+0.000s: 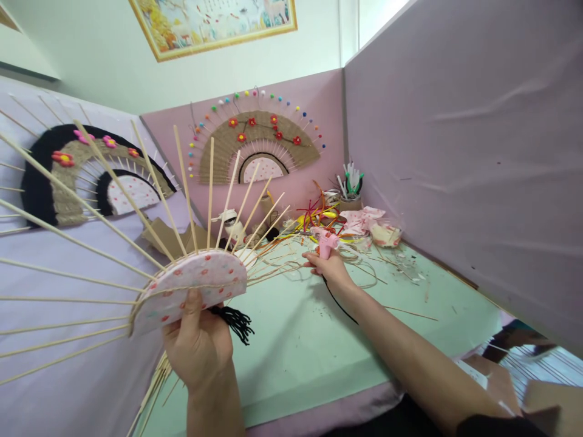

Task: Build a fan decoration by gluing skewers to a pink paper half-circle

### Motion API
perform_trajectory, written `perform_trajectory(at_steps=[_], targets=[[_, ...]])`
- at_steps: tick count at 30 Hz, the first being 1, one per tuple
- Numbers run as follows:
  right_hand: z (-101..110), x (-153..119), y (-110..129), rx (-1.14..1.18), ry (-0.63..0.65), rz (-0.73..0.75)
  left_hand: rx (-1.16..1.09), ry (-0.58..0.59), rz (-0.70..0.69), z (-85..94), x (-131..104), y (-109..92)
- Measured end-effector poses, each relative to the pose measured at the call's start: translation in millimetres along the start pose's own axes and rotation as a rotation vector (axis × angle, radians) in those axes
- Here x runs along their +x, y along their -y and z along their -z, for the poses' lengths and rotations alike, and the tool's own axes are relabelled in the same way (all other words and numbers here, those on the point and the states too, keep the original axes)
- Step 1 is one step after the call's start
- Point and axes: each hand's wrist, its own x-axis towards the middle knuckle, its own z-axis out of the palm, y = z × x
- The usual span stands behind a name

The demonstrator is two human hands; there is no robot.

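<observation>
Well apart: stick fan (211, 200), glue gun (326, 244)

Near left, the left hand (199, 346) grips the fan's half-round base (182, 276), its long axis slanting from near left to far right. Farther off to the right, over the green table (282, 376), the right hand (332, 268) grasps the glue gun.

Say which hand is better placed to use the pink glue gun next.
Probably the right hand: it grips the pink glue gun, while the left hand is occupied holding up the spoked fan.

Bright; glare (380, 19) upper right; soft shadow (286, 337) across tabletop (328, 358); edges stretched.
</observation>
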Motion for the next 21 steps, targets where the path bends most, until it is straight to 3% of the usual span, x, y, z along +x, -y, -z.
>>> perform_trajectory(at_steps=[9,15,21], targets=[[-7,-4,-7,0.027,0.072,-0.019,0.076,0.021,-0.053,2.8,3,0],[-1,6,7,0.042,0.039,0.027,0.023,-0.030,-0.001,6.9,5,2],[2,5,5,0.025,0.060,-0.020,0.025,0.006,0.030,8.0,7,4]])
